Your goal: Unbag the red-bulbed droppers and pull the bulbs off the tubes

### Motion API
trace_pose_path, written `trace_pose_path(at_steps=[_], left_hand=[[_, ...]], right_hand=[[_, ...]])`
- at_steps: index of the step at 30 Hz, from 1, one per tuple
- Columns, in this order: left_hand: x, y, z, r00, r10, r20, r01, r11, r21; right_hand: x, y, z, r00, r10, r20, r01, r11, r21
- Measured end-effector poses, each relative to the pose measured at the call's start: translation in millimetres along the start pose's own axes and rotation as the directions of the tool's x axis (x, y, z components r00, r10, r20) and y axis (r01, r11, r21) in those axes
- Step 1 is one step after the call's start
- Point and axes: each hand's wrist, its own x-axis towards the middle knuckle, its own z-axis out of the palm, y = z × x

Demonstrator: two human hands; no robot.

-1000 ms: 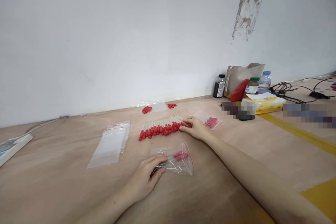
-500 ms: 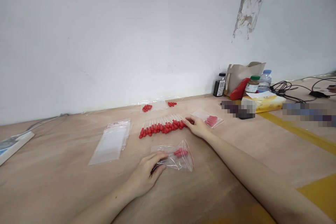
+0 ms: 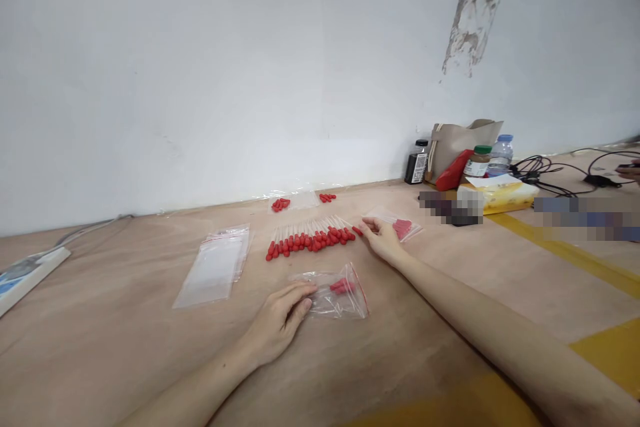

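Note:
My left hand (image 3: pixel 278 320) rests on the brown tabletop with its fingers on the open end of a small clear zip bag (image 3: pixel 336 290) that has a few red-bulbed droppers inside. My right hand (image 3: pixel 383 238) reaches further out and pinches one dropper (image 3: pixel 357 230) at the right end of a row of several red-bulbed droppers (image 3: pixel 309 238). Just right of that hand lies a filled bag of droppers (image 3: pixel 400 226).
A stack of empty zip bags (image 3: pixel 215 265) lies to the left. More filled bags (image 3: pixel 300 201) sit by the wall. At back right stand a beige bag (image 3: pixel 463 141), bottles (image 3: pixel 417 163), a tissue pack (image 3: pixel 503 193) and cables (image 3: pixel 555 170). A white device (image 3: pixel 27 273) is at far left.
My right hand has drawn one dropper away from the row's right end. My left hand has shifted slightly on the open bag.

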Motion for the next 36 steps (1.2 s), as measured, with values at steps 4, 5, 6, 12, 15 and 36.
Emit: trace_pose_path(at_steps=[4, 5, 6, 12, 15, 36], left_hand=[[1, 1, 0.3, 0.999, -0.037, 0.031, 0.037, 0.999, -0.013], [1, 1, -0.3, 0.998, -0.045, 0.041, 0.046, 0.999, -0.009], [1, 0, -1.2, 0.997, -0.051, 0.050, 0.052, 0.999, -0.004], [1, -5, -11.1, 0.983, -0.040, 0.179, 0.034, 0.999, 0.034], [1, -7, -13.9, 0.970, 0.010, 0.241, -0.027, 0.997, 0.066], [-1, -23, -21.4, 0.945, 0.028, 0.327, -0.109, 0.967, 0.232]], right_hand=[[-36, -25, -15, 0.968, -0.196, 0.157, 0.207, 0.976, -0.062], [-45, -32, -19, 0.922, -0.237, 0.308, 0.266, 0.962, -0.058], [-53, -39, -22, 0.871, -0.255, 0.421, 0.304, 0.951, -0.054], [-73, -65, -22, 0.687, -0.300, 0.661, 0.479, 0.872, -0.103], [-73, -66, -14, 0.721, -0.258, 0.643, 0.478, 0.857, -0.192], [-31, -40, -90, 0.660, 0.218, 0.719, -0.437, 0.889, 0.132]])
